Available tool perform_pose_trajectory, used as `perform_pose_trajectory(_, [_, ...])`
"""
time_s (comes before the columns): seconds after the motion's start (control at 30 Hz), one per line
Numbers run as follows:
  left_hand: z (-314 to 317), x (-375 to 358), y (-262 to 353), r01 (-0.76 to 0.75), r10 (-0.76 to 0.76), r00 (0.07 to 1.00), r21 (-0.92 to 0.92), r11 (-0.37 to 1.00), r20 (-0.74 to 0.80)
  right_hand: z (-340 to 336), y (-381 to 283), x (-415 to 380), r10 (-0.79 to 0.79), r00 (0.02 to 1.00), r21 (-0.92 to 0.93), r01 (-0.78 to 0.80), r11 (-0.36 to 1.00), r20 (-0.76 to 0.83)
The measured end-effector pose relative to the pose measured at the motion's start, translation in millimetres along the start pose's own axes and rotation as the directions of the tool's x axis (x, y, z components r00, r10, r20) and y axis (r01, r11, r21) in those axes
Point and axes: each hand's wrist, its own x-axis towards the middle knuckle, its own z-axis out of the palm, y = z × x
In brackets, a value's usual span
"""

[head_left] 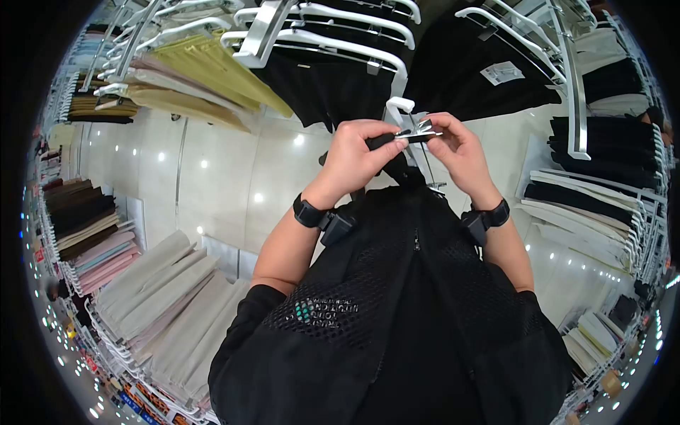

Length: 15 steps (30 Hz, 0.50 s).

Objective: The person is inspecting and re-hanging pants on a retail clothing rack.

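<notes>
In front of my chest, both hands meet at a shiny metal clip (423, 128). My left hand (360, 152) is closed, thumb and fingers pinching a small piece of black material (381, 142) beside the clip. My right hand (457, 150) is closed too, its thumb and forefinger gripping the clip's other end. Just above my fingers is the white end of a hanger (401, 105). Whether the clip belongs to this hanger cannot be made out. My fingers partly cover the clip and the material.
White hangers (340, 37) with black garments (319, 85) hang from a metal rail ahead. Yellow trousers (219, 67) hang at the upper left. Pale trousers (166, 297) fill a rack at lower left. Racks of black and white clothes (581, 205) stand at right, over a tiled floor (234, 163).
</notes>
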Motion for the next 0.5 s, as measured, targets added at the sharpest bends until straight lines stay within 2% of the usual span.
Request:
perform_pose_trajectory(0.1, [-3,-7,6,0.074,-0.074,0.997,-0.012,0.997,-0.021,9,-11,9,-0.01,0.993,0.095,-0.001,0.995,0.117])
perform_pose_trajectory(0.23, [6,-7,3,0.132,-0.143,0.982,-0.101,0.986,-0.12,2,-15,21,-0.042,0.989,0.026,0.038,0.999,0.143])
perform_pose_trajectory(0.3, [9,-4,0,0.149,-0.206,0.957,-0.266,0.952,-0.202,-6,-16,24,-0.09,0.992,0.01,0.09,0.996,0.084])
perform_pose_trajectory(0.33, [11,-3,-1,0.096,-0.169,0.954,-0.282,0.955,-0.248,-11,-17,25,-0.105,0.994,-0.011,0.106,0.994,0.034])
perform_pose_trajectory(0.43, [9,-2,-2,0.198,-0.292,0.935,-0.389,0.9,-0.2,-32,-18,19,-0.142,0.988,0.016,0.143,0.99,-0.066])
perform_pose_trajectory(0.5, [13,1,0,0.169,-0.262,0.945,-0.389,0.906,-0.198,-43,-15,14,-0.158,0.981,0.03,0.162,0.986,-0.113])
